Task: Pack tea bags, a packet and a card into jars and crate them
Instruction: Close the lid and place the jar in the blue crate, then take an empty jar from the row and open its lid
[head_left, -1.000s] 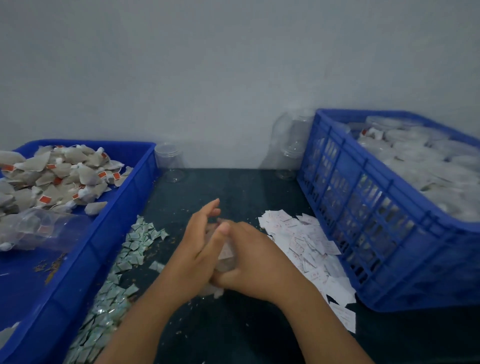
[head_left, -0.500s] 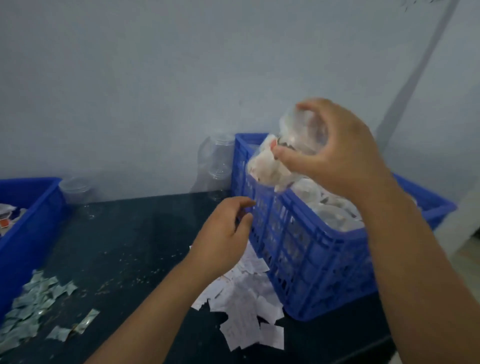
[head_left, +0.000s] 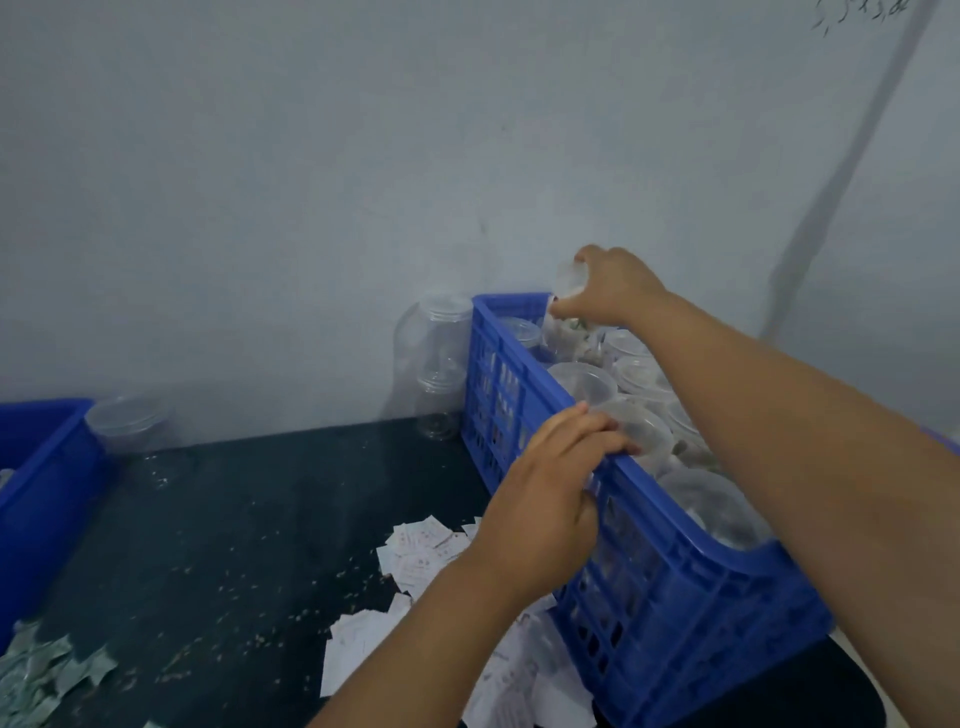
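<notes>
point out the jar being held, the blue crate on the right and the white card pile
held jar (head_left: 568, 278), head view, on its clear upper wall
blue crate (head_left: 691, 514), head view, on the near rim
white card pile (head_left: 415, 553), head view, on a card at the pile's far end

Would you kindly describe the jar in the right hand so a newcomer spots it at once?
Find the blue crate on the right, full of jars. At its far corner the right hand grips one jar, the only one raised above the rest.
</notes>
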